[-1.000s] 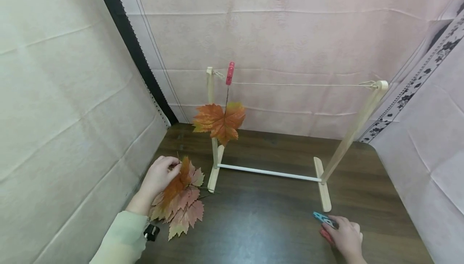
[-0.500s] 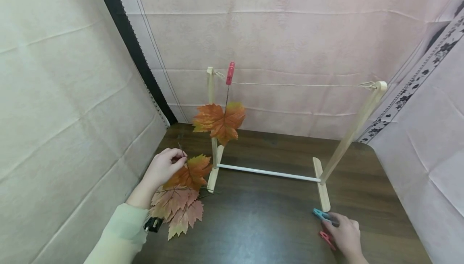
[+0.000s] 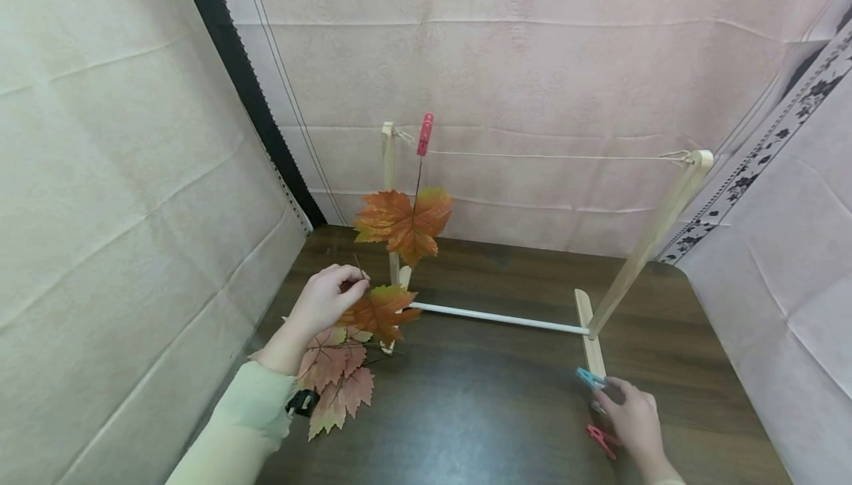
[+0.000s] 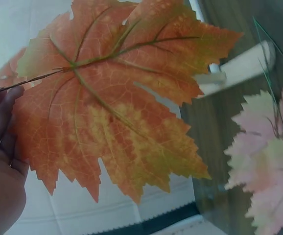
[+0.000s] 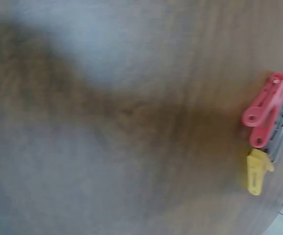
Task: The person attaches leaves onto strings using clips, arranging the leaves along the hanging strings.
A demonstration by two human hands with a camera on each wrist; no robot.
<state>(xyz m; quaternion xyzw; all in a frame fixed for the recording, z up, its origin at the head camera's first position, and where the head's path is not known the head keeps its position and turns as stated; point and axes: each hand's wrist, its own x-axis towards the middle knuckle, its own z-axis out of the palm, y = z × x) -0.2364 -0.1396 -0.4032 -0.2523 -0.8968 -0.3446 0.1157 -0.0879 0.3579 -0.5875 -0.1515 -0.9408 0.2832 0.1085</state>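
My left hand (image 3: 329, 299) pinches the stem of an orange artificial maple leaf (image 3: 381, 313), which hangs below the fingers. In the left wrist view this leaf (image 4: 117, 93) spreads wide, its stem between thumb and fingers. Pinkish leaves (image 3: 342, 392) lie on the table under the left forearm. Over at the right, my right hand (image 3: 634, 420) grips a blue clothespin (image 3: 589, 378) just above the table. Beneath it lie a red clothespin (image 5: 266, 110), a grey clothespin (image 5: 280, 132) and a yellow clothespin (image 5: 256, 171).
A wooden stand carries a string (image 3: 532, 155) between two posts, with a white rod (image 3: 499, 316) low down. Near the left post (image 3: 389, 160), a red clothespin (image 3: 424, 135) holds another orange leaf (image 3: 406, 225) on the string. Cloth walls (image 3: 532, 86) surround the dark table (image 3: 479, 404).
My left hand has lifted the orange leaf off the pinkish ones and carried it right and away from me. The right hand has raised the blue clothespin slightly, leaving the red one lying.
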